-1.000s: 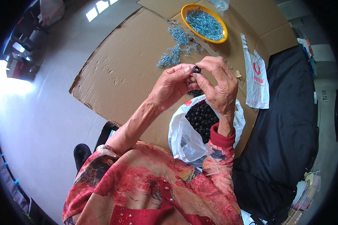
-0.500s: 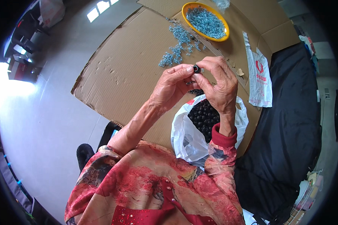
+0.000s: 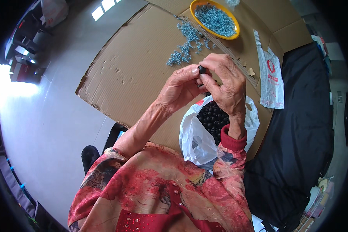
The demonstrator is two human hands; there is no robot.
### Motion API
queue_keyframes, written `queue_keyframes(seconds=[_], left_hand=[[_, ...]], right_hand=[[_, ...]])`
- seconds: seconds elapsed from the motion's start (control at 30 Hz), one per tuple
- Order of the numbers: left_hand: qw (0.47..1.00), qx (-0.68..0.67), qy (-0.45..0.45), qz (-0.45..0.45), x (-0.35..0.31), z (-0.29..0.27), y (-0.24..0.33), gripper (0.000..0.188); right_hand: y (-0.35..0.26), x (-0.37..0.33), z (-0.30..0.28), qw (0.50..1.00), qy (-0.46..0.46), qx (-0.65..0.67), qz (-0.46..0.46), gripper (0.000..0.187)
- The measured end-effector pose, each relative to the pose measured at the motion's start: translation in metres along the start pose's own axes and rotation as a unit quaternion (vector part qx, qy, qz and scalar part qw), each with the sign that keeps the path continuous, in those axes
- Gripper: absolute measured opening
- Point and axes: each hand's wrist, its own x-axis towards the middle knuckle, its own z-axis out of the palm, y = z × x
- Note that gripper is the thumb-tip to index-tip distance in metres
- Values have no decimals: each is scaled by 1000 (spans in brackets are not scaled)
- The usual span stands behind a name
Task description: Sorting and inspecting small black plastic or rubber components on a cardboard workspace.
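Note:
Between the fingertips of both my hands is a small round black knob-like part (image 3: 202, 69), its side toward me. My left hand (image 3: 181, 88) pinches it from the left with thumb and finger; the curled lower fingers partly hide what is below. My right hand (image 3: 229, 86) grips it from the right, thumb and forefinger meeting at it. Just under my right wrist, a white plastic bag (image 3: 195, 141) stands open, filled with many similar black parts (image 3: 212, 118). Beyond my hands, small blue-silver pieces (image 3: 187, 40) lie loose on the cardboard (image 3: 131, 65).
A yellow bowl (image 3: 237, 33) heaped with the same blue-silver pieces sits at the far side. A flattened white bag with red print (image 3: 272, 79) lies at the right, beside black cloth (image 3: 301, 116). Cardboard flaps rise at the far right. Grey floor (image 3: 58, 127) stretches to the left.
The black part has been turned in my fingers: its open ringed end showed before, and its side shows now. The whole view has shifted slightly.

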Motion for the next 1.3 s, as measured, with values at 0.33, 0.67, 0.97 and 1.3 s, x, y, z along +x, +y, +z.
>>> queue_keyframes(seconds=[0.33, 0.67, 0.97, 1.3], left_hand=[[995, -79, 27, -47, -5, 7, 1, 19], [990, -111, 60, -62, -7, 6, -1, 24], [993, -96, 47, -58, -10, 7, -4, 22], [997, 33, 65, -21, -12, -32, 13, 14]], right_hand=[[5, 1, 0, 998, -10, 67, 3, 23], [8, -4, 7, 998, 9, 60, 7, 25], [6, -8, 8, 995, 10, 90, 43, 23], [78, -33, -11, 945, 54, 138, 292, 17]])
